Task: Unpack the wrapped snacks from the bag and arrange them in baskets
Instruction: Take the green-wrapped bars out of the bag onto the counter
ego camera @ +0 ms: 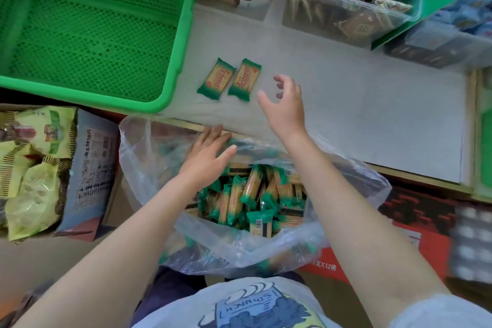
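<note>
R hand (286, 104) empty, fingers loose, beside 2 snacks (229, 79); L hand (210, 149) flat on bag (149, 157) edge.

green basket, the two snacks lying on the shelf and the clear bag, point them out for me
green basket (175, 34), head view, on its right rim
two snacks (216, 79), head view, on the yellow middle of the left one's wrapper
clear bag (138, 157), head view, on its bare left side
</note>
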Motion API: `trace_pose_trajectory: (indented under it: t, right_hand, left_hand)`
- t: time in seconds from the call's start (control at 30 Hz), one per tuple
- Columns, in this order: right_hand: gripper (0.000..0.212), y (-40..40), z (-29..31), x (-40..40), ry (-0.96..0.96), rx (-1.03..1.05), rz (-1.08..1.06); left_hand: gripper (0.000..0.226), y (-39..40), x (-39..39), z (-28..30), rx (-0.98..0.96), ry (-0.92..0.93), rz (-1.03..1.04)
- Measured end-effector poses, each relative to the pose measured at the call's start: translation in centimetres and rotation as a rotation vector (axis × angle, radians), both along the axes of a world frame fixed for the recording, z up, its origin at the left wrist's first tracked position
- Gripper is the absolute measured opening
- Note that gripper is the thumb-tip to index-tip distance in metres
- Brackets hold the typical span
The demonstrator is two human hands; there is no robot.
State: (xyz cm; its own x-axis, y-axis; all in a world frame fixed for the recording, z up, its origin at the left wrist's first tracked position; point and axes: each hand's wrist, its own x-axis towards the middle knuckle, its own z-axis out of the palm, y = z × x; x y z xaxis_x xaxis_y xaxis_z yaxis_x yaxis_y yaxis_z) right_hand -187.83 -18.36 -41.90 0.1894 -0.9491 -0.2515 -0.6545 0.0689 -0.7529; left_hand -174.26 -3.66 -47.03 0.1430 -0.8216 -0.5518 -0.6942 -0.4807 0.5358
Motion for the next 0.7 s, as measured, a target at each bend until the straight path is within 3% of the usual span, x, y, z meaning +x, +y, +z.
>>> trace_pose_trajectory:
  t: [0.1, 0.17, 0.3, 0.4, 0.5, 0.57, 0.7]
  right_hand:
    - [0.015, 5.9, 2.8, -3.8, -0.037, 0.028, 0.039]
    - [0.007, 9.5, 2.9, -6.1, 0.024, 0.15, 0.115]
    - [0.009, 14.2, 0.7, -8.4, 0.163, 0.335, 0.152]
    - [0.042, 16.2, -0.6, -7.3, 0.291, 0.324, 0.27]
    - [0.068, 17.1, -2.0, -6.3, 0.589, 0.218, 0.47]
    - [0.062, 17.3, -2.5, -6.3, 0.674, 0.112, 0.5]
    - [0.039, 17.5, -2.1, -6.7, 0.565, 0.047, 0.338]
  left_hand:
    - [0.061, -0.3, 0.1, 0.8, 0.031, -0.049, -0.073]
    - [0.06, 0.1, -0.1, 2.1, -0.033, -0.082, -0.046]
    - [0.032, 3.6, -1.9, 5.4, -0.333, -0.057, 0.026]
    - [0.019, 6.3, -3.0, 6.0, -0.091, 0.119, 0.113]
    - [0.01, 7.9, -2.8, 5.5, 0.053, 0.21, 0.167]
    - [0.01, 8.3, -2.5, 5.6, 0.08, 0.267, 0.218]
    - [0.012, 8.4, -1.5, 6.4, 0.077, 0.288, 0.25]
